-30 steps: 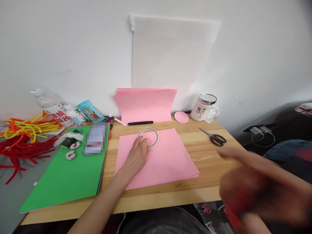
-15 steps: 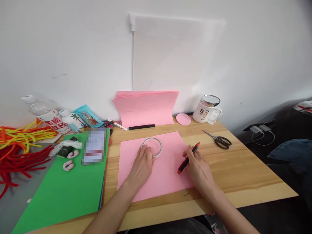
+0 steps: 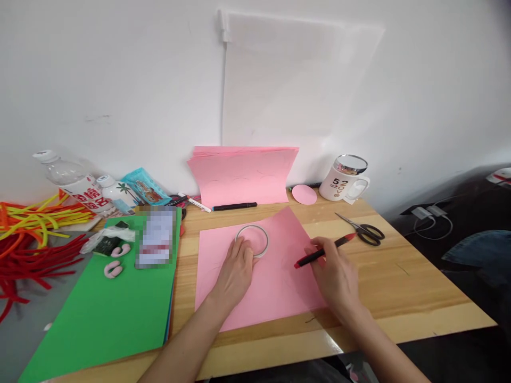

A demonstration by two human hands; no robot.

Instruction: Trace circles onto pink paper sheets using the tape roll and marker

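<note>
A pink sheet (image 3: 271, 276) lies on the wooden table, with faint curved lines on it. Near its back edge rests a thin ring (image 3: 266, 236), pale with a dark outline. My left hand (image 3: 238, 268) has its fingers on the ring's lower left rim, pressing it to the sheet. Over the sheet's right side, my right hand (image 3: 335, 271) grips a black and red marker (image 3: 313, 257), which lies tilted across the fingers. The thumb and fingers wrap round the marker, and the sheet's right edge runs beneath this hand.
Scissors (image 3: 369, 234) and a white mug (image 3: 337, 183) are at the right. Behind the sheet are a black pen (image 3: 235, 206), a pink disc (image 3: 304, 194) and propped pink sheets (image 3: 243, 175). Green paper (image 3: 115, 314), bottles and coloured strips (image 3: 27, 266) fill the left.
The marker in my right hand has turned flatter, its red end now pointing further right. The right back corner of the sheet has risen a little. My left hand stays on the ring.
</note>
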